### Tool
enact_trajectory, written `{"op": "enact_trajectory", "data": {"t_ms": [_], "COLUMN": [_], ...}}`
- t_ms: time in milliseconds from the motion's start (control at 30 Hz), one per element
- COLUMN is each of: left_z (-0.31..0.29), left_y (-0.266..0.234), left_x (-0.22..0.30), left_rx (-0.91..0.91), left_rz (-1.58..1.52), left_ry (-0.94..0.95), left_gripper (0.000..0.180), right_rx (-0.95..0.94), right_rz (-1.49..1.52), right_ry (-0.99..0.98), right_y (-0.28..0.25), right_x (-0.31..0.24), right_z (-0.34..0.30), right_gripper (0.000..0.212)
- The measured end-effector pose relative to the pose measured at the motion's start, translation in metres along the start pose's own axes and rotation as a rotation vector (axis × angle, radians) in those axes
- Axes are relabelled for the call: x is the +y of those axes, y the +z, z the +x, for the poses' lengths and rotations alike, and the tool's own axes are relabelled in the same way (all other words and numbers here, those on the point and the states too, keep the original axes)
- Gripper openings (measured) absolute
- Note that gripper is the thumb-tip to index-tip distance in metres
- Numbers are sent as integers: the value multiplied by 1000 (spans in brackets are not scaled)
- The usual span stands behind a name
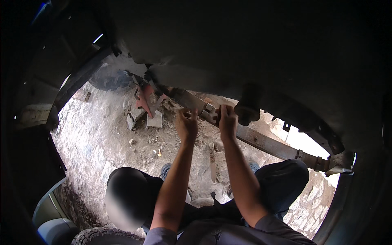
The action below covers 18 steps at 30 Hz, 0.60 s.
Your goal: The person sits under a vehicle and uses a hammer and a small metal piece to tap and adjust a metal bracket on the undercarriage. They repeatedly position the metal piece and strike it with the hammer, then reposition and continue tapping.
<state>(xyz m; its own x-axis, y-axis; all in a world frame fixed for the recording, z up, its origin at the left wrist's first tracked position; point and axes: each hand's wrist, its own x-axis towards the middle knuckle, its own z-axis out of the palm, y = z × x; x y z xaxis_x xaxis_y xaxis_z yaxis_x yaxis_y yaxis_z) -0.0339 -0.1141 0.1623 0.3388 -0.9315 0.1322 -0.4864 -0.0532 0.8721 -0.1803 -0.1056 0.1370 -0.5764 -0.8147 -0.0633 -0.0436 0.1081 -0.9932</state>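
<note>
Both my arms reach forward to a long leaf spring (267, 143) that runs slantwise under a vehicle. My left hand (187, 125) is on the near side of the spring with its fingers curled together. What it holds, if anything, is too small and dark to make out. Against the clamp (209, 113) on the spring, my right hand (228, 122) is closed, its thumb and fingers bent around a dark part I cannot name. Between my forearms a long, narrow flat bar (212, 163) lies on the ground.
A red metal stand (144, 100) rises beyond my left hand, with broken concrete blocks (155, 119) at its foot. The dark underbody (253, 49) hangs low overhead. A dark cylindrical part (247, 109) juts down beside my right hand. A tire (107, 237) is at the lower left.
</note>
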Motion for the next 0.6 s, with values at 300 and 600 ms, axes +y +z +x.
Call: {"op": "enact_trajectory", "data": {"t_ms": [300, 600], "left_z": [44, 40], "left_y": [13, 10], "left_x": [-39, -36], "left_rx": [-389, -457], "left_rz": [-131, -174], "left_ry": [-374, -458], "left_gripper": [62, 65], "right_rx": [-245, -216], "right_rz": [-472, -321], "right_ry": [-241, -2], "right_y": [18, 18], "right_x": [-37, -35], "right_z": [20, 21], "right_gripper": [25, 29]}}
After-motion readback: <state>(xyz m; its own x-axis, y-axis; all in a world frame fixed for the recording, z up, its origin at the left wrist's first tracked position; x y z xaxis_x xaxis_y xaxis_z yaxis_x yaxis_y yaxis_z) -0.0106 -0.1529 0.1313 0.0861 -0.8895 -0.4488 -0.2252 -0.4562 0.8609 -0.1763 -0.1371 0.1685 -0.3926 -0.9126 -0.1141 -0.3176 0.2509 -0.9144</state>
